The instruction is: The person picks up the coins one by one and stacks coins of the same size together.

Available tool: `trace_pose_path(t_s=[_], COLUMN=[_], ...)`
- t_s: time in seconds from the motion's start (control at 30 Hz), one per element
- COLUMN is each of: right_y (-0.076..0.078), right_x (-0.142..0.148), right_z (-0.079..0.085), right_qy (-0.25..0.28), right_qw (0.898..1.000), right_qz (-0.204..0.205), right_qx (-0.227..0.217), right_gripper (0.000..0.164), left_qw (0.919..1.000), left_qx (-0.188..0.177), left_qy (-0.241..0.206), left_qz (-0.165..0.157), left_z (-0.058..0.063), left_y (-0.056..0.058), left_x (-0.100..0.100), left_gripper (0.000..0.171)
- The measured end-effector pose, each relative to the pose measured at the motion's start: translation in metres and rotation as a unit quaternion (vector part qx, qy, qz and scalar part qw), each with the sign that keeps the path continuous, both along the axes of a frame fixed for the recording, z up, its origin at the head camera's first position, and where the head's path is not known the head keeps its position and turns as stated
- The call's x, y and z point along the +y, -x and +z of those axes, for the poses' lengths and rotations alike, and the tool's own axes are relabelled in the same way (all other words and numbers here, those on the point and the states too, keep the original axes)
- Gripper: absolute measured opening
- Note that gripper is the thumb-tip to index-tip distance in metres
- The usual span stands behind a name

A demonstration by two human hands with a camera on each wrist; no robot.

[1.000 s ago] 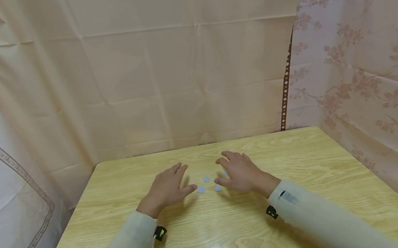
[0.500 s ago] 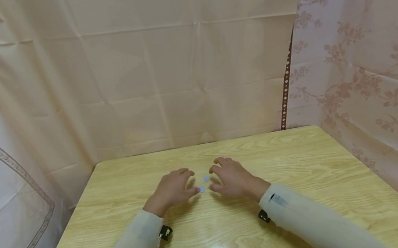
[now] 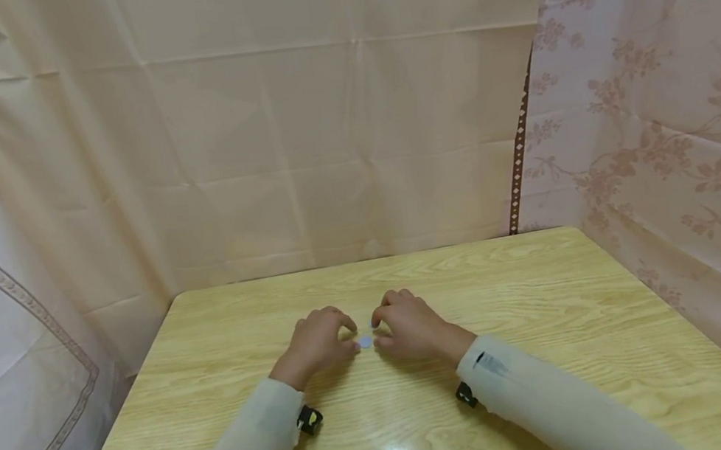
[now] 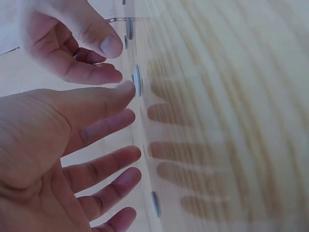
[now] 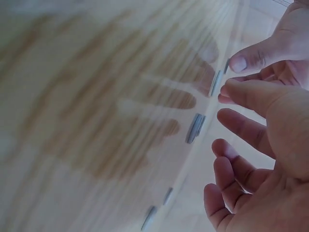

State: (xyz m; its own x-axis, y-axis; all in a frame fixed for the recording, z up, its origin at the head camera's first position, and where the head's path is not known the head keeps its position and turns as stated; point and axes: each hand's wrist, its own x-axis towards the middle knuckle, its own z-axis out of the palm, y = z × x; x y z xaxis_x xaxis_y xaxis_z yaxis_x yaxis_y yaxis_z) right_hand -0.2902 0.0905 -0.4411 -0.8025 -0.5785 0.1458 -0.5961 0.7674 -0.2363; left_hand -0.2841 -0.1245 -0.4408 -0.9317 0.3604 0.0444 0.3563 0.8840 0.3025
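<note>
Small pale round discs lie flat on the wood-grained table. In the head view one disc [image 3: 365,342] sits between the two thumb tips, and another disc [image 3: 372,323] is mostly covered by the right fingers. My left hand [image 3: 318,341] has its fingers spread and extended in the left wrist view; its thumb tip is beside a disc [image 4: 137,79], contact uncertain. My right hand [image 3: 410,325] faces it, fingers loosely bent and apart. Nothing is seen in either hand. The right wrist view shows a disc [image 5: 195,128] near the right hand's fingertips; further discs lie beyond.
The table [image 3: 522,414] reaches back to a beige curtain [image 3: 322,125]. A floral curtain [image 3: 678,144] hangs at the right, a pale trimmed cloth [image 3: 7,347] at the left. A black wrist camera [image 3: 309,419] sits under the left sleeve, another [image 3: 466,395] under the right.
Both hands have moved towards each other, the left rightward and the right leftward. Their fingers have bent somewhat. The right hand now covers discs seen earlier.
</note>
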Motion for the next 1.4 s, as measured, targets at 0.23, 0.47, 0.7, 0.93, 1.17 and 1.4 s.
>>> trace_pose_path(t_s=[0.23, 0.47, 0.7, 0.93, 1.17, 1.4], right_y=[0.004, 0.008, 0.011, 0.015, 0.016, 0.018], right_x=[-0.008, -0.013, -0.015, -0.017, -0.018, -0.017], right_z=[-0.002, -0.004, -0.004, -0.004, -0.005, -0.006], right_qy=[0.004, 0.005, 0.024, 0.046, 0.060, 0.055], right_qw=[1.000, 1.000, 0.999, 0.998, 0.996, 0.996], right_qz=[0.014, 0.017, 0.020, 0.009, 0.012, 0.018], right_qx=[0.014, 0.006, -0.007, -0.050, -0.070, -0.067], right_gripper=[0.018, 0.012, 0.009, 0.007, 0.008, 0.006], left_qw=[0.9999, 0.9998, 0.9997, 0.9986, 0.9971, 0.9957], left_qx=[0.008, 0.010, 0.020, -0.022, -0.040, -0.051], left_qy=[0.000, -0.010, -0.006, -0.044, -0.064, -0.076], left_qz=[0.013, 0.015, 0.014, 0.016, 0.013, 0.012], left_z=[-0.002, -0.004, -0.004, -0.003, -0.003, -0.004], left_y=[0.002, 0.004, 0.006, 0.008, 0.009, 0.010], left_x=[0.006, 0.012, 0.015, 0.014, 0.014, 0.013], left_gripper=[0.019, 0.012, 0.007, 0.006, 0.008, 0.008])
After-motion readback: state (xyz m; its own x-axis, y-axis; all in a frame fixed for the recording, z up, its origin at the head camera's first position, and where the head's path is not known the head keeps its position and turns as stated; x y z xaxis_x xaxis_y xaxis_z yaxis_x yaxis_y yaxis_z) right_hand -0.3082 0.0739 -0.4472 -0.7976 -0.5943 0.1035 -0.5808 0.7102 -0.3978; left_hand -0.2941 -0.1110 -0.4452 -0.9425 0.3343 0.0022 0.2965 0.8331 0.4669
